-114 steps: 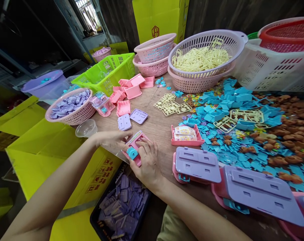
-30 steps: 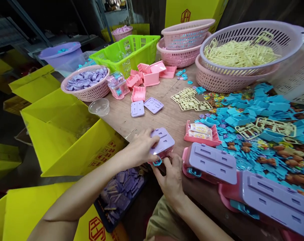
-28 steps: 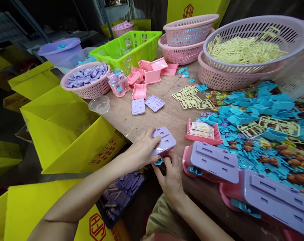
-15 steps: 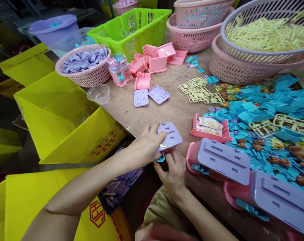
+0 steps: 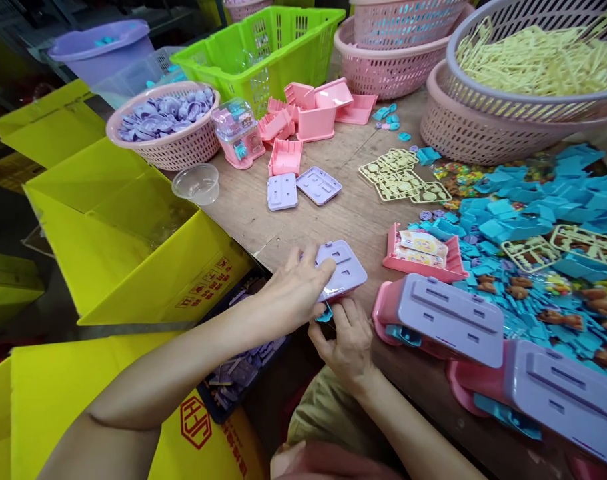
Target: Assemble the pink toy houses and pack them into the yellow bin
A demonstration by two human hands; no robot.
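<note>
Small toy unit, lilac back plate up, pink body and a blue knob beneath, at the near edge of the wooden table. Left hand closed over the plate's near-left corner, fingers on top, thumb hidden. Right hand just below the grip, fingertips curled up against the underside; how firmly, cannot tell.

Likely light, rigid moulded plastic; glossy, so probably slippery on the flat faces. Plate looks like a press-fit, so best held by the long side edges, away from the protruding knob.

Immediately right of the grip: two finished units, plates up, close enough to crowd the right hand. Beyond the grip: pink tray with sachets, two loose lilac plates, a clear cup. Far right: heap of blue parts. Below and left of the grip, off the table edge: dark bin of lilac pieces, yellow cartons.
</note>
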